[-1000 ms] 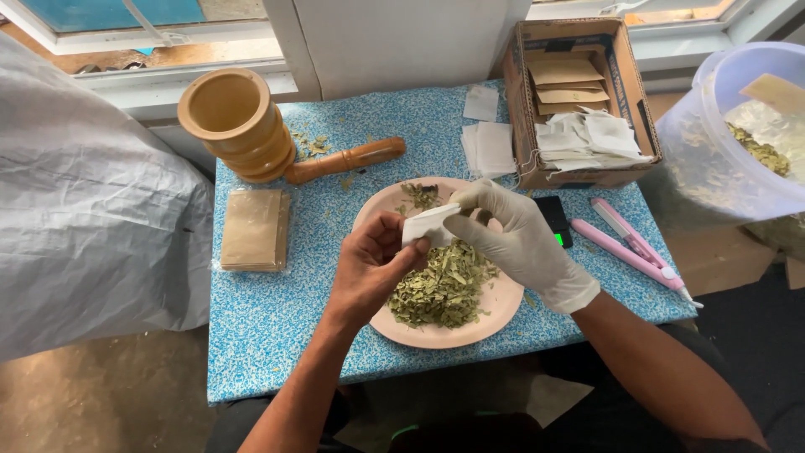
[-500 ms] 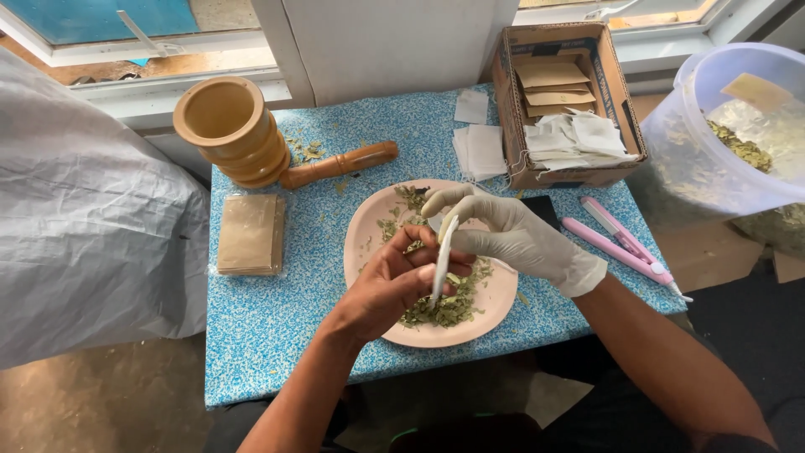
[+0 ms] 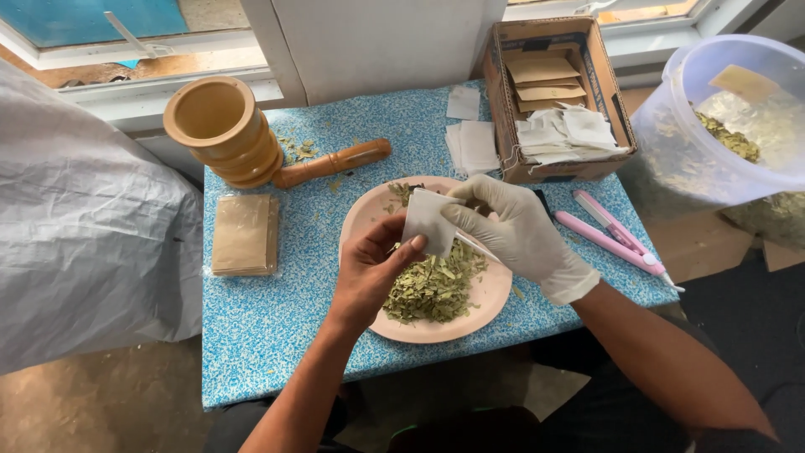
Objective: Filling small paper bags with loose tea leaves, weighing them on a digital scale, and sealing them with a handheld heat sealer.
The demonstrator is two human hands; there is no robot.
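My bare left hand (image 3: 369, 268) and my white-gloved right hand (image 3: 516, 231) together hold a small white paper sachet (image 3: 428, 220) above a pink plate (image 3: 436, 323). The left thumb and fingers pinch the sachet's lower edge. My right hand grips its right side and also holds a thin white stick (image 3: 478, 247) slanting under the sachet. A heap of dried green leaves (image 3: 432, 285) lies on the plate just below the sachet.
The blue speckled table (image 3: 268, 327) carries a wooden mortar (image 3: 222, 130), a wooden pestle (image 3: 335, 162), a stack of tan packets (image 3: 243, 235), loose white sachets (image 3: 471, 144), a cardboard box of sachets (image 3: 553, 101) and a pink tool (image 3: 616, 239). A clear tub of leaves (image 3: 734, 126) stands to the right.
The sachet was held edge-on down in the leaves half a second ago; now it is lifted and turned flat toward me. Both hands rose slightly above the plate.
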